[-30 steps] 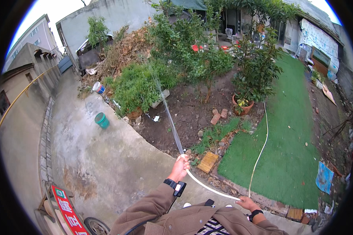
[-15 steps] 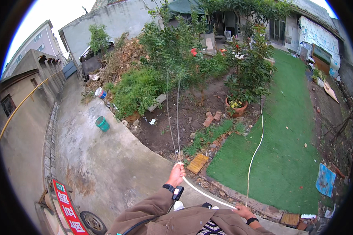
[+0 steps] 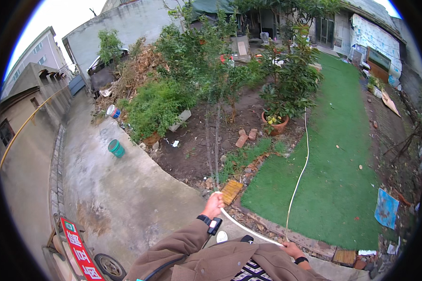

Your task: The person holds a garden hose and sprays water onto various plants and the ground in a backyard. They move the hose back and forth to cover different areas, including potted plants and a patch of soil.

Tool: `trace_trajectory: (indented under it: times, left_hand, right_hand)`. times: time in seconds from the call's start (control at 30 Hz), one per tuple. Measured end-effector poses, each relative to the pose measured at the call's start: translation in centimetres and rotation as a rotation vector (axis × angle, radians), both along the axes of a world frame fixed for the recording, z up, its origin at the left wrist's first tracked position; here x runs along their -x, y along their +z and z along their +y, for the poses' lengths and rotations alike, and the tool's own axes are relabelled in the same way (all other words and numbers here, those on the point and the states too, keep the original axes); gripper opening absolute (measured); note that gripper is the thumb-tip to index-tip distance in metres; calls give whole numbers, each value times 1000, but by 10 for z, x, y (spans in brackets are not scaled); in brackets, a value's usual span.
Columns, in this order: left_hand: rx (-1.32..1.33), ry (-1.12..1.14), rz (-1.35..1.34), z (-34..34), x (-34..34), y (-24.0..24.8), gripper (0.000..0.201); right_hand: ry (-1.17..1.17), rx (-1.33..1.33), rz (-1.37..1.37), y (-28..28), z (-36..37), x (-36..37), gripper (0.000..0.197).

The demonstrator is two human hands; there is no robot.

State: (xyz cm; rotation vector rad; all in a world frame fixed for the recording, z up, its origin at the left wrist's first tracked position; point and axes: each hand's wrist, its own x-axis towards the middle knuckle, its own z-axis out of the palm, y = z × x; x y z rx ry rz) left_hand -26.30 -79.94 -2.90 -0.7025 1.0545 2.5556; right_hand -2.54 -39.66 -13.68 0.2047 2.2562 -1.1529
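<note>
left hand (image 3: 214,204) grip hides hose (image 3: 296,187) nozzle

A green bucket (image 3: 116,148) stands on the concrete path (image 3: 126,201); a potted shrub (image 3: 276,125) sits beside the artificial grass (image 3: 333,168); loose bricks (image 3: 246,137), perhaps, lie on soil.

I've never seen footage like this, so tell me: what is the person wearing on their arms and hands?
Both arms are in brown jacket sleeves. The left hand is bare, with a black watch-like band at its wrist. The right hand is bare too, with a dark band at the wrist. No gloves.
</note>
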Motion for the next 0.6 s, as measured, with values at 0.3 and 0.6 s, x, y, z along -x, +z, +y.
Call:
trace_trajectory:
  times: [0.3,0.6]
  left_hand:
    - [-26,-116,-2,4,12,-22,5]
    - [-27,12,-156,-32,13,-48,6]
  right_hand:
    - [48,54,-62,-15,0,1,33]
    - [48,49,-19,-36,-1,20,35]
